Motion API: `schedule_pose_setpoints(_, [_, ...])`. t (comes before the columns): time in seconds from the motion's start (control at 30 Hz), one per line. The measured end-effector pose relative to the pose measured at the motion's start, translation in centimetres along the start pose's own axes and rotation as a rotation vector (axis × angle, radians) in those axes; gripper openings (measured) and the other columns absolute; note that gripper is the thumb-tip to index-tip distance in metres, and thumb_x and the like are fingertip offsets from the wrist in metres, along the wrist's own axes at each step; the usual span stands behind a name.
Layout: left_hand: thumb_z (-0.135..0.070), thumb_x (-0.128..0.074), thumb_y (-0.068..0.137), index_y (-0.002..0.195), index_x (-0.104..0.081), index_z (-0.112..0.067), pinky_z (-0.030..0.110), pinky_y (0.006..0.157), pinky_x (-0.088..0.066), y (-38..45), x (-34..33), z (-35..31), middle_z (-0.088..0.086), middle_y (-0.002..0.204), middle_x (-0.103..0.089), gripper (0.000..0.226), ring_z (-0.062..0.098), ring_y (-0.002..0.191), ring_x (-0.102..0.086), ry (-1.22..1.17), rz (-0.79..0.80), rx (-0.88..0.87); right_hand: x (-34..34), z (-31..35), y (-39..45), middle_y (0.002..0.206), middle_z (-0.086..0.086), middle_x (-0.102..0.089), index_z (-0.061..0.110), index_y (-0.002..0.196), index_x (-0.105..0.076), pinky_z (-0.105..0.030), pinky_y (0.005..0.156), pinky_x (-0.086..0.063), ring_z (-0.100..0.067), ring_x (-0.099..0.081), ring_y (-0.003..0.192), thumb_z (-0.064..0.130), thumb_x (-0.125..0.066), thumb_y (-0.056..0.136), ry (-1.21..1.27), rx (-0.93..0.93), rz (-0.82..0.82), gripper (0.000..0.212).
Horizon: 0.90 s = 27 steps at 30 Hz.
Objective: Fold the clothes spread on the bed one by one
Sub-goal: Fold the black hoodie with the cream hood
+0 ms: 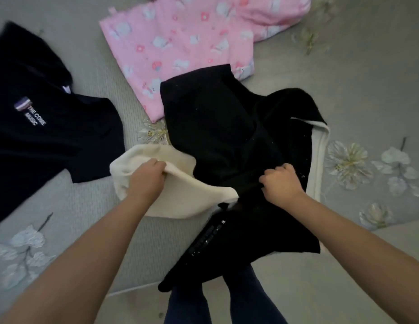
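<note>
Item, bed [344, 78]: grey cover printed with pale flowers; we stand at its near edge, our legs in dark trousers below.

Item, black garment [227, 127]: crumpled, mid-bed toward the near edge, its lower part with white lettering hanging over that edge. Our right hand [279, 183] has a closed grip on a fold of it, fingers curled into the cloth.

Item, cream garment [171, 195]: lies partly beneath the black garment, showing on its left side and as a strip along its right side. Our left hand [146, 177] has a closed grip on its upper fold, thumb and fingers pinching the cloth.

Item, dark T-shirt [51, 127]: spread flat toward the bed's left edge, with a small striped patch and white print reading "THE COBE MUSIC"; apart from the cream garment.

Item, pink printed garment [180, 47]: spread toward the far edge, its near corner tucked under the black garment.
</note>
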<state>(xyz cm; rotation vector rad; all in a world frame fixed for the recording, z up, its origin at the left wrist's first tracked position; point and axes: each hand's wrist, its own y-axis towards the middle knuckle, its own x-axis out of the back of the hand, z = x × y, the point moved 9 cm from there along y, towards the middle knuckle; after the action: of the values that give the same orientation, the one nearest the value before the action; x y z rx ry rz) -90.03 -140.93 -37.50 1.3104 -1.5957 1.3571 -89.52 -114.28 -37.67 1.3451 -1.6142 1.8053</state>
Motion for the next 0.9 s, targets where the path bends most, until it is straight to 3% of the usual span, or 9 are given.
schedule_pose_setpoints(0.13, [-0.006, -0.043, 0.093, 0.109, -0.057, 0.004, 0.036, 0.080, -0.033, 4.7, 8.8, -12.4, 0.023, 0.109, -0.055, 0.024, 0.036, 0.099, -0.053, -0.197, -0.256, -0.229, 2.0, -12.3, -3.2, 0.091, -0.013, -0.065, 0.010, 0.088, -0.065, -0.028, 0.058, -0.033, -0.032, -0.061, 0.093, 0.025, -0.050, 0.089, 0.476, -0.335, -0.126, 0.021])
schedule_pose_setpoints(0.23, [-0.009, -0.043, 0.095, 0.110, -0.056, 0.005, 0.043, 0.083, -0.034, 6.9, 13.1, -24.5, 0.024, 0.110, -0.054, 0.025, 0.035, 0.100, -0.052, -0.238, -0.296, -0.481, 1.0, -19.8, -6.2, 0.093, -0.019, -0.066, 0.005, 0.089, -0.063, -0.027, 0.060, -0.034, -0.032, -0.062, 0.089, 0.015, -0.049, 0.085, 0.645, -0.539, -0.087, 0.017])
schedule_pose_setpoints(0.3, [-0.007, -0.045, 0.093, 0.102, -0.057, 0.010, 0.045, 0.085, -0.037, 6.9, 14.5, -32.2, 0.027, 0.108, -0.054, 0.023, 0.037, 0.099, -0.054, -0.270, -0.288, -0.665, -0.3, -22.8, -8.1, 0.082, -0.015, -0.065, 0.009, 0.085, -0.053, -0.026, 0.057, -0.037, -0.029, -0.063, 0.073, 0.010, -0.044, 0.082, 0.717, -0.624, -0.009, 0.009])
schedule_pose_setpoints(0.4, [-0.004, -0.047, 0.091, 0.117, -0.052, 0.008, 0.034, 0.100, -0.030, 6.0, 13.5, -41.1, 0.025, 0.129, -0.046, 0.029, 0.033, 0.121, -0.045, -0.231, -0.195, -0.902, -2.4, -25.6, -9.5, 0.065, -0.006, -0.056, 0.013, 0.087, -0.044, -0.022, 0.048, -0.040, -0.021, -0.056, 0.050, 0.010, -0.038, 0.083, 0.805, -0.719, 0.055, 0.007])
schedule_pose_setpoints(0.5, [-0.003, -0.047, 0.089, 0.132, -0.039, 0.003, 0.027, 0.111, -0.012, 6.1, 9.9, -45.2, 0.020, 0.146, -0.026, 0.044, 0.030, 0.138, -0.022, -0.095, -0.058, -1.035, -5.0, -26.6, -9.8, 0.090, -0.008, -0.064, 0.013, 0.089, -0.052, -0.024, 0.065, -0.045, -0.022, -0.058, 0.070, 0.014, -0.039, 0.085, 0.876, -0.785, 0.093, 0.014])
schedule_pose_setpoints(0.57, [-0.011, -0.045, 0.091, 0.136, -0.035, -0.003, 0.029, 0.112, -0.011, 7.6, 6.2, -44.8, 0.016, 0.150, -0.020, 0.046, 0.026, 0.140, -0.016, 0.094, 0.034, -0.969, -7.3, -26.5, -9.5, 0.108, -0.009, -0.062, 0.011, 0.097, -0.058, -0.027, 0.077, -0.044, -0.023, -0.058, 0.089, 0.016, -0.040, 0.087, 0.898, -0.824, 0.148, 0.021])
schedule_pose_setpoints(0.63, [-0.016, -0.043, 0.092, 0.135, -0.036, -0.006, 0.035, 0.109, -0.022, 9.6, 2.9, -42.4, 0.013, 0.149, -0.023, 0.045, 0.024, 0.138, -0.021, 0.246, 0.091, -0.819, -9.0, -26.1, -8.7, 0.116, -0.008, -0.059, 0.010, 0.108, -0.057, -0.029, 0.085, -0.044, -0.024, -0.056, 0.104, 0.021, -0.043, 0.089, 0.911, -0.835, 0.161, 0.027])
schedule_pose_setpoints(0.8, [-0.012, -0.046, 0.089, 0.123, -0.043, 0.000, 0.038, 0.100, -0.036, 13.0, -1.0, -34.1, 0.017, 0.133, -0.040, 0.036, 0.028, 0.125, -0.035, 0.243, 0.112, -0.396, -11.5, -25.8, -5.7, 0.125, -0.012, -0.054, 0.011, 0.126, -0.049, -0.038, 0.095, -0.043, -0.031, -0.049, 0.117, 0.048, -0.051, 0.087, 1.057, -0.807, 0.042, 0.054])
schedule_pose_setpoints(0.9, [-0.013, -0.045, 0.091, 0.129, -0.038, 0.001, 0.041, 0.100, -0.034, 14.7, -1.9, -31.3, 0.018, 0.138, -0.036, 0.041, 0.030, 0.129, -0.032, 0.288, 0.056, -0.318, -13.6, -26.4, -4.4, 0.135, -0.014, -0.047, 0.009, 0.135, -0.039, -0.047, 0.105, -0.031, -0.033, -0.041, 0.125, 0.052, -0.036, 0.092, 1.237, -0.910, 0.025, 0.061])
